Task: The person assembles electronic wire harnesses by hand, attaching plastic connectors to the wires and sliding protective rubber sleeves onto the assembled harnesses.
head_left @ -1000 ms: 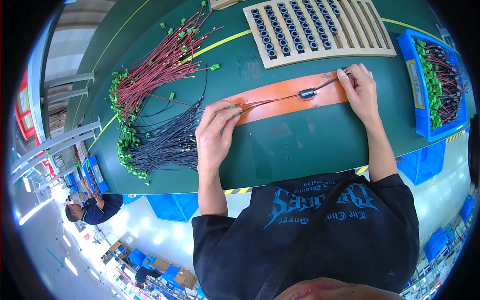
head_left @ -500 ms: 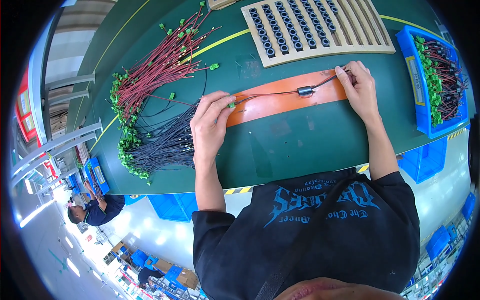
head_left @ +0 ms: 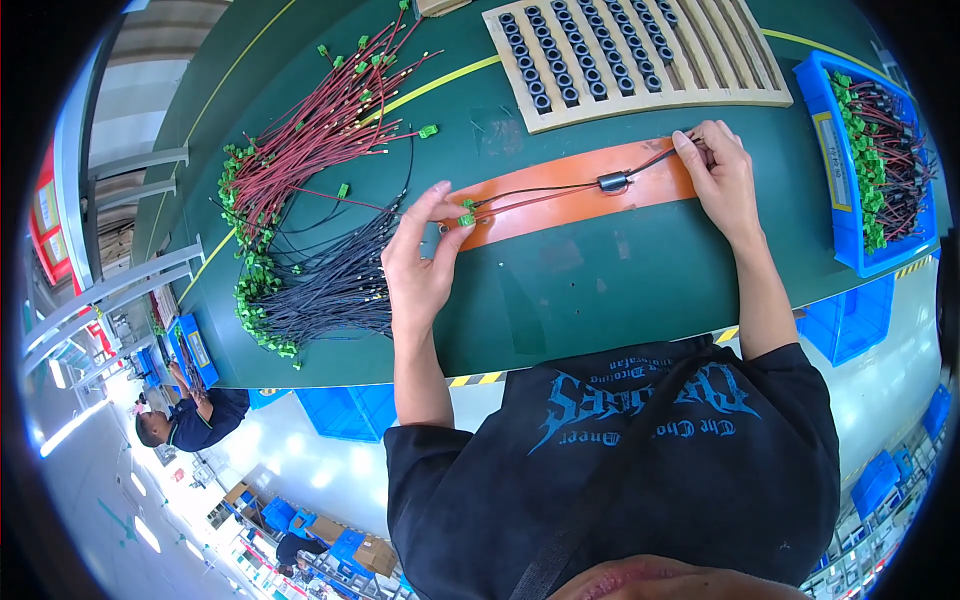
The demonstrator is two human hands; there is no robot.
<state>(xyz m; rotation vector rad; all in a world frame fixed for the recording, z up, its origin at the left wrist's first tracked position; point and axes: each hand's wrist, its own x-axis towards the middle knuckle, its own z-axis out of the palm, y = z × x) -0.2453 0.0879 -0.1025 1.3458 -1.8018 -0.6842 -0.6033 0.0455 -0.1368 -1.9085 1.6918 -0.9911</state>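
Head view: left hand (head_left: 422, 252) pinches two green connectors (head_left: 467, 219), right hand (head_left: 722, 175) two wires (head_left: 653, 163).

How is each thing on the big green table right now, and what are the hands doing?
Left hand: thumb at the green connectors, index finger lifted, grip unclear.
Right hand: pinching the wires.
Wires: stretched between the hands.
Black ring: threaded on those wires.
Orange strip: lying flat beneath.
Wooden rack: partly filled with rings.
Blue bin: loaded with more wires.
Red bundle: piled loosely.
Black bundle: piled alongside.
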